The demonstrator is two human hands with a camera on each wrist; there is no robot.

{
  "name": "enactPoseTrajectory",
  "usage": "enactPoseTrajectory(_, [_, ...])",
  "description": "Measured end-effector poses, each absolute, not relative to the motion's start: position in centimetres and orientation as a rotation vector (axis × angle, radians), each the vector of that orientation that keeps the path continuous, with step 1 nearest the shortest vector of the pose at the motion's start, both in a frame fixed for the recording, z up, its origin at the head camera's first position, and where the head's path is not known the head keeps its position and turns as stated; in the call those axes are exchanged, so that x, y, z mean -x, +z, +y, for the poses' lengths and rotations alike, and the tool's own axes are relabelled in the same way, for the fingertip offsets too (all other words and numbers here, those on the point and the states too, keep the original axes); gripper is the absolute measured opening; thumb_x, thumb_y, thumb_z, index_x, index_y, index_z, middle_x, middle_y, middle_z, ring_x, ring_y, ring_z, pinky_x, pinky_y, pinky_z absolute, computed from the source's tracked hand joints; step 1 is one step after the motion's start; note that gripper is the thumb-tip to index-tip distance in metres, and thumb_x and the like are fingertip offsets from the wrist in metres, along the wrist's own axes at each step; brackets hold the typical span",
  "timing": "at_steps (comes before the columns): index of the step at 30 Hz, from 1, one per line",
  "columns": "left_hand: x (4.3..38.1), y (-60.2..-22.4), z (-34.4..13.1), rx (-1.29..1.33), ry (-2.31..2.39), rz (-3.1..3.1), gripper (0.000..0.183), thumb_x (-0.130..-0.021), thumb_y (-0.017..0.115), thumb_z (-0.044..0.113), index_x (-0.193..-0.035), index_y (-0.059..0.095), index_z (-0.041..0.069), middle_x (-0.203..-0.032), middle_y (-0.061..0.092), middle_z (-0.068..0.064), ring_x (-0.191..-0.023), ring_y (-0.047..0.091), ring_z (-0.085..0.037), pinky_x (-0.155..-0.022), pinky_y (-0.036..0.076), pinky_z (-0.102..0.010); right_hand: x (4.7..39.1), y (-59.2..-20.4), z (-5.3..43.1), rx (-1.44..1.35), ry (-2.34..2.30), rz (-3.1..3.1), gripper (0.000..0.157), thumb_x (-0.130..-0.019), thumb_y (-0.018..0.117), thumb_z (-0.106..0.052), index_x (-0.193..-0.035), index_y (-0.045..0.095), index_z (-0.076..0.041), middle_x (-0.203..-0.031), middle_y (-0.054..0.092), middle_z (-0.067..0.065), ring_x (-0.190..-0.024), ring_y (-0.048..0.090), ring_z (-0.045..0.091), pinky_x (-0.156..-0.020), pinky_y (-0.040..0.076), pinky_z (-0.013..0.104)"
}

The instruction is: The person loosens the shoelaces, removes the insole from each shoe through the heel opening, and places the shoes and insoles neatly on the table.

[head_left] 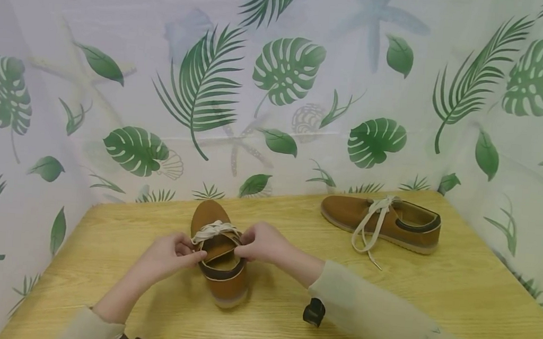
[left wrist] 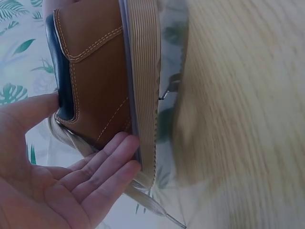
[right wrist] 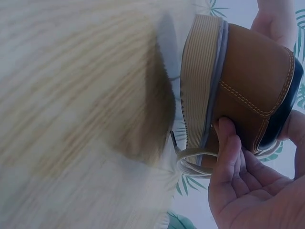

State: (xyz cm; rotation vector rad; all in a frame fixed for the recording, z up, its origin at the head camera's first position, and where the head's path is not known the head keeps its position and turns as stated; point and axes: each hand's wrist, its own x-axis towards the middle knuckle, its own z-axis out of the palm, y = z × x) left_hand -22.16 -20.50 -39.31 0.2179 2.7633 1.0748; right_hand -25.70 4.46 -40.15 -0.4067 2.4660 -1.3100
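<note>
A brown leather shoe (head_left: 228, 288) with a dark padded collar faces heel-first towards me, left of the table's middle. Its cream laces (head_left: 216, 230) cross the upper, and lace ends hang at the sides in both wrist views. My left hand (head_left: 174, 255) grips the left side, thumb at the collar and fingers (left wrist: 112, 162) along the side near the sole. On the opposite side my right hand (head_left: 261, 243) holds the shoe alike, its thumb at the collar and fingertips (right wrist: 226, 129) against the leather. The ribbed pale sole (left wrist: 145, 71) shows in the left wrist view.
A matching brown shoe (head_left: 349, 213) stands at the back right, its toe pointing left and a long lace loop (head_left: 366, 238) drooping over its side. The wooden table (head_left: 278, 329) ends at a leaf-patterned cloth (head_left: 275, 127) behind and at both sides.
</note>
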Motion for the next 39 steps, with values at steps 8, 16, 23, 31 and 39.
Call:
enactPoseTrajectory(8, [20.9, -39.3, -18.7, -0.295, 1.028, 2.795, 0.04, -0.091, 0.083, 0.037, -0.103, 0.068, 0.003, -0.093, 0.075, -0.006, -0.086, 0.069, -0.017, -0.075, 0.059, -0.035, 24.2, -40.0, 6.4, 0.492, -1.26, 2.471, 0.013, -0.086, 0.073, -0.006, -0.093, 0.079, 0.003, -0.083, 0.08, 0.009, -0.069, 0.068, 0.007, -0.069, 0.061, 0.023])
enactPoseTrajectory(16, [19.3, -38.8, -17.5, -0.356, 0.964, 2.783, 0.04, -0.089, 0.086, 0.039, -0.098, 0.067, 0.005, -0.087, 0.073, -0.002, -0.08, 0.067, -0.013, -0.07, 0.058, -0.031, 22.8, -40.1, 8.2, 0.514, -1.268, 2.428, 0.015, -0.084, 0.07, -0.003, -0.093, 0.079, 0.003, -0.082, 0.08, 0.008, -0.069, 0.066, 0.005, -0.067, 0.06, 0.022])
enactPoseTrajectory(23, [18.3, -39.2, -16.8, -0.482, 0.91, 2.775, 0.039, -0.088, 0.085, 0.041, -0.094, 0.067, 0.006, -0.077, 0.07, 0.002, -0.07, 0.062, -0.01, -0.062, 0.053, -0.026, 21.7, -40.4, 9.5, 0.566, -1.214, 2.432, 0.014, -0.081, 0.068, -0.004, -0.09, 0.079, -0.001, -0.08, 0.077, 0.002, -0.068, 0.06, 0.004, -0.065, 0.053, 0.018])
enactPoseTrajectory(31, [17.5, -39.4, -16.1, -0.539, 0.878, 2.766, 0.04, -0.089, 0.084, 0.047, -0.088, 0.066, 0.01, -0.072, 0.067, 0.005, -0.066, 0.06, -0.008, -0.059, 0.05, -0.025, 20.9, -40.5, 10.7, 0.587, -1.204, 2.415, 0.016, -0.079, 0.067, -0.001, -0.09, 0.079, 0.0, -0.078, 0.074, 0.0, -0.07, 0.059, 0.006, -0.064, 0.053, 0.018])
enactPoseTrajectory(39, [16.6, -39.4, -15.0, -0.6, 0.791, 2.819, 0.039, -0.088, 0.082, 0.052, -0.08, 0.066, 0.017, -0.064, 0.062, 0.011, -0.06, 0.056, -0.004, -0.055, 0.046, -0.023, 20.9, -39.8, 11.7, 0.759, -1.082, 2.411, 0.013, -0.081, 0.07, 0.0, -0.09, 0.079, 0.0, -0.077, 0.075, 0.001, -0.067, 0.058, 0.001, -0.064, 0.051, 0.016])
